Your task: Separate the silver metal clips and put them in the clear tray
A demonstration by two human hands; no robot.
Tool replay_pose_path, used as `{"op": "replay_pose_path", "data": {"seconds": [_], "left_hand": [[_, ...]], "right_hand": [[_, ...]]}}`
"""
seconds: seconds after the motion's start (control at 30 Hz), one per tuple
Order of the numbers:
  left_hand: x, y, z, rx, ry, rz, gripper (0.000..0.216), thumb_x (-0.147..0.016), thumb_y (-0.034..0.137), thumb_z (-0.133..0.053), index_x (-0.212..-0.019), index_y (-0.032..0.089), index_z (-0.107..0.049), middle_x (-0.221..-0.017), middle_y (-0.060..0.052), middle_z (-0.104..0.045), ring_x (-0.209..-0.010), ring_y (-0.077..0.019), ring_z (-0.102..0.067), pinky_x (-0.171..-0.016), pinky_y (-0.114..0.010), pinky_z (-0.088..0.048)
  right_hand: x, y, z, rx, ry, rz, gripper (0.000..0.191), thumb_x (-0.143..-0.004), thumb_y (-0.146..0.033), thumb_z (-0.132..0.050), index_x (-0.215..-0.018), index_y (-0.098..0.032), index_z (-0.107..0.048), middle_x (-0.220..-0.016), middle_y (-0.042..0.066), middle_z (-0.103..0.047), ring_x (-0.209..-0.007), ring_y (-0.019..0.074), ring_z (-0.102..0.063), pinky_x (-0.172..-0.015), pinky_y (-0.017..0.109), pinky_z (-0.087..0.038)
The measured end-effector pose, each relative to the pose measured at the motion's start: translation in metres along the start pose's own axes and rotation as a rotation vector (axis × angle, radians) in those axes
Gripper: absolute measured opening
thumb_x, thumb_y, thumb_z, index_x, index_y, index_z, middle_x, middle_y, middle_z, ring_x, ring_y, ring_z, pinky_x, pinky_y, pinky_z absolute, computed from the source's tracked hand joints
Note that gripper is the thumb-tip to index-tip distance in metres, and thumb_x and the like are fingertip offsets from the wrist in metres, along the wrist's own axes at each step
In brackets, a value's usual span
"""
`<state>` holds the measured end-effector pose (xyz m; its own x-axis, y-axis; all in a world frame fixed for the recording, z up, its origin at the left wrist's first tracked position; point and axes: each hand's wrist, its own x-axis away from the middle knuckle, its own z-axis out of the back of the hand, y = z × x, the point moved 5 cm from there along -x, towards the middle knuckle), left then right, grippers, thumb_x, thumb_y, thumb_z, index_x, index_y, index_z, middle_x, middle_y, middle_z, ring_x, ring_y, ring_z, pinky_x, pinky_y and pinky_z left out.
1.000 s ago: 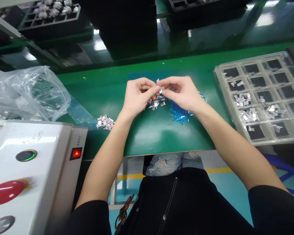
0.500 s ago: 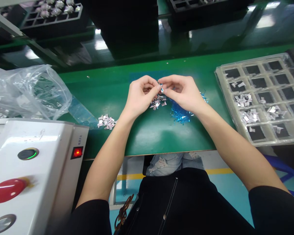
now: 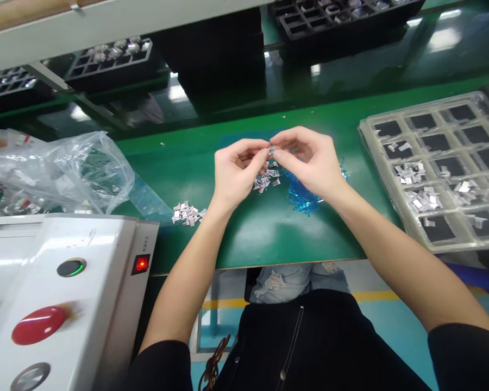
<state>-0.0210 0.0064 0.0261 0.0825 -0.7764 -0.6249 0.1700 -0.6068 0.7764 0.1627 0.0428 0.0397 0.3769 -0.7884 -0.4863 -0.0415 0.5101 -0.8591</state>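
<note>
Machine (image 3: 106, 233): standing near left, its switch (image 3: 140, 264) glowing red; it is sitting farther right and lower in view than half a second ago.
Left pile (image 3: 187, 214): lying loose on the tabletop (image 3: 293, 239), near the machine.
Blue strips (image 3: 303, 198): lying heaped beneath the right hand (image 3: 313, 163).
Middle pile (image 3: 267, 179): lying beneath both hands; these pieces are seemingly still waiting.
Left hand (image 3: 236, 171): its grip is pinching a small part (image 3: 270, 151) with thumb and forefinger.
Right hand: its grip is closing on that same part, fingertips meeting the left's.
Part: hanging above the middle pile, showing less than half a second ago; work on it is seemingly continuing.
Tray (image 3: 377, 149): holding similar pieces in several compartments; whether these are finished is not showing.
Shelf edge (image 3: 118, 27): now appearing at upper left.
</note>
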Motion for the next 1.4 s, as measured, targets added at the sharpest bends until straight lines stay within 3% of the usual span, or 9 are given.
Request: {"op": "replay_pose_path", "data": {"seconds": [0.43,0.63,0.97,1.17,1.3,1.4], "left_hand": [[0.003,0.019,-0.007,0.059,0.043,-0.067,0.02,-0.103,0.047,-0.096,-0.107,0.028,-0.092,-0.093,-0.001,-0.086,-0.068,-0.0125,-0.079,-0.063,-0.023,-0.067],[0.003,0.02,-0.007,0.05,0.078,-0.006,0.037,-0.091,0.058,-0.105,-0.099,0.026,-0.089,-0.089,-0.001,-0.084,-0.066,-0.0133,-0.076,-0.065,-0.027,-0.067],[0.005,0.021,-0.007,-0.008,0.111,0.061,0.057,-0.083,0.075,-0.104,-0.095,0.025,-0.078,-0.087,0.0,-0.08,-0.068,-0.0142,-0.076,-0.065,-0.028,-0.066],[0.007,0.023,-0.009,-0.039,0.083,0.021,0.049,-0.09,0.065,-0.103,-0.088,0.023,-0.078,-0.086,-0.002,-0.081,-0.074,-0.0149,-0.078,-0.07,-0.028,-0.067],[0.008,0.022,-0.009,-0.031,0.086,0.041,0.05,-0.089,0.066,-0.104,-0.09,0.022,-0.079,-0.087,-0.002,-0.081,-0.072,-0.0145,-0.077,-0.071,-0.028,-0.067],[0.008,0.023,-0.011,-0.018,0.069,0.032,0.043,-0.097,0.062,-0.098,-0.093,0.022,-0.081,-0.089,-0.002,-0.082,-0.071,-0.0137,-0.077,-0.069,-0.027,-0.066]], "right_hand": [[0.008,-0.013,-0.004,0.114,0.101,0.091,0.008,-0.103,-0.032,-0.078,-0.101,-0.024,-0.079,-0.097,0.002,-0.078,-0.082,0.017,-0.068,-0.074,0.034,-0.056],[0.012,-0.019,-0.006,0.198,0.135,0.215,0.011,-0.104,-0.025,-0.07,-0.103,-0.025,-0.081,-0.094,0.002,-0.077,-0.079,0.0177,-0.067,-0.072,0.035,-0.057],[0.017,-0.019,-0.007,0.363,0.157,0.31,0.015,-0.109,-0.023,-0.067,-0.111,-0.028,-0.081,-0.098,0.005,-0.078,-0.085,0.0232,-0.07,-0.079,0.041,-0.064],[0.019,-0.02,-0.008,0.37,0.156,0.4,0.018,-0.11,-0.019,-0.065,-0.111,-0.027,-0.081,-0.101,0.005,-0.08,-0.092,0.0248,-0.074,-0.085,0.044,-0.066],[0.019,-0.016,-0.009,0.41,0.138,0.372,0.019,-0.112,-0.021,-0.064,-0.113,-0.027,-0.083,-0.104,0.006,-0.082,-0.097,0.0262,-0.075,-0.093,0.048,-0.068],[0.019,-0.015,-0.01,0.412,0.136,0.367,0.019,-0.112,-0.022,-0.064,-0.113,-0.027,-0.083,-0.104,0.006,-0.081,-0.097,0.0261,-0.075,-0.094,0.048,-0.068]]}}
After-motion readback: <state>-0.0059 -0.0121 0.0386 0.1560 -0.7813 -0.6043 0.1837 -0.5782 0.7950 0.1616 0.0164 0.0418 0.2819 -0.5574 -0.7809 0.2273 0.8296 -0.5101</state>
